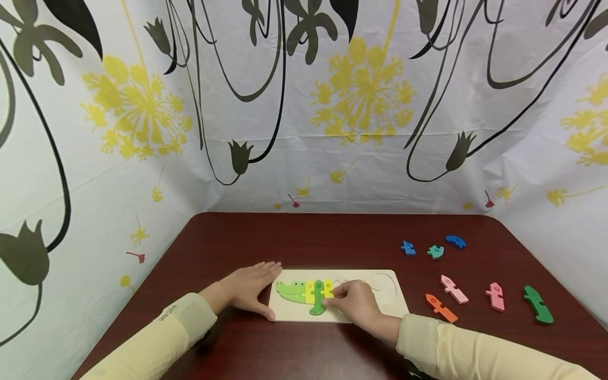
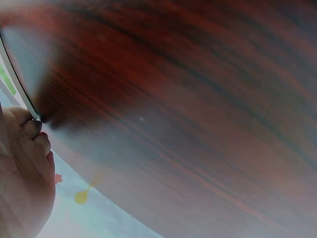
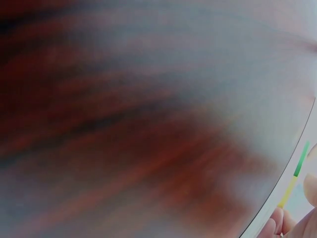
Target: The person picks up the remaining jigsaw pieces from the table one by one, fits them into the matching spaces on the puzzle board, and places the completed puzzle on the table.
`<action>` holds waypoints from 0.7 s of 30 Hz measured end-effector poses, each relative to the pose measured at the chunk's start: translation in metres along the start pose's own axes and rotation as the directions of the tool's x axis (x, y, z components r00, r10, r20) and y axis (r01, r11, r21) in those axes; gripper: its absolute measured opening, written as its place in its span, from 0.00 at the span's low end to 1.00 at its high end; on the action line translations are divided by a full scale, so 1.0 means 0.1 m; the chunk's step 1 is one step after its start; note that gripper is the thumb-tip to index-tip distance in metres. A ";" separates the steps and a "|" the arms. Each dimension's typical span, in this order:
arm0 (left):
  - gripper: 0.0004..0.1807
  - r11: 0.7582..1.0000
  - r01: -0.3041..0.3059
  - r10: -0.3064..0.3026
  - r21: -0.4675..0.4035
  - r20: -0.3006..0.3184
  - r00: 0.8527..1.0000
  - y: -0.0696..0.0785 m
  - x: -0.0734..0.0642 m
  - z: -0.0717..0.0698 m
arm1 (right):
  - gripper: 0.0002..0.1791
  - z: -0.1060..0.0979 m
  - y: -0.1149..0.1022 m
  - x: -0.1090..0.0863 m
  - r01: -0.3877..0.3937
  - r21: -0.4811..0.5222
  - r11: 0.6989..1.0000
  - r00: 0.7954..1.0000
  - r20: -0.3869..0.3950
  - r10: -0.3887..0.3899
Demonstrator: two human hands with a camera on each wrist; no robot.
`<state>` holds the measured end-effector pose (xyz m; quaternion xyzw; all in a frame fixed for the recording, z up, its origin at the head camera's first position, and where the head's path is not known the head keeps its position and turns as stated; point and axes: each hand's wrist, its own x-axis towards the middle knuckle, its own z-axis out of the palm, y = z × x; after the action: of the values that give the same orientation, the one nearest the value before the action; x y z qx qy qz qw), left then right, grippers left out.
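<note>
Left hand [image 1: 250, 286]: palm down, thumb spread from fingers
Right hand [image 1: 357, 303]: fingers bent, pinching with thumb
Forearms [image 1: 166, 332]: sleeved, both angled inward

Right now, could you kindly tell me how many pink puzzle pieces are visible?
2: one pink piece lies right of the board, beside the orange piece; the other, between it and the loose green piece. The right hand could hide more.

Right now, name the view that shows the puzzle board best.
The head view: most of the puzzle board shows, the right hand covering part. The left wrist view catches only a sliver; the right wrist view, an edge at lower right.
</note>
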<state>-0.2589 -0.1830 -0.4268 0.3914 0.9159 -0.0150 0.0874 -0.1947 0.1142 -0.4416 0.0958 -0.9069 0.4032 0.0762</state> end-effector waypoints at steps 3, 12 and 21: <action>0.65 1.000 0.002 -0.002 0.003 0.001 1.000 0.00 0.00 0.00 | 0.15 0.00 0.01 0.00 -0.003 0.007 1.000 1.000 0.003 0.003; 0.65 1.000 0.006 -0.006 0.010 0.002 1.000 -0.01 0.01 0.01 | 0.15 -0.04 0.01 0.00 -0.032 0.064 0.997 0.999 0.026 0.030; 0.65 1.000 0.013 -0.013 0.006 0.010 1.000 -0.01 0.01 0.01 | 0.13 -0.10 0.06 0.04 -0.037 0.110 0.993 0.999 0.000 0.037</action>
<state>-0.2597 -0.1831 -0.4274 0.3857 0.9179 -0.0200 0.0907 -0.1992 0.1253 -0.4379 0.0824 -0.8848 0.4540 0.0642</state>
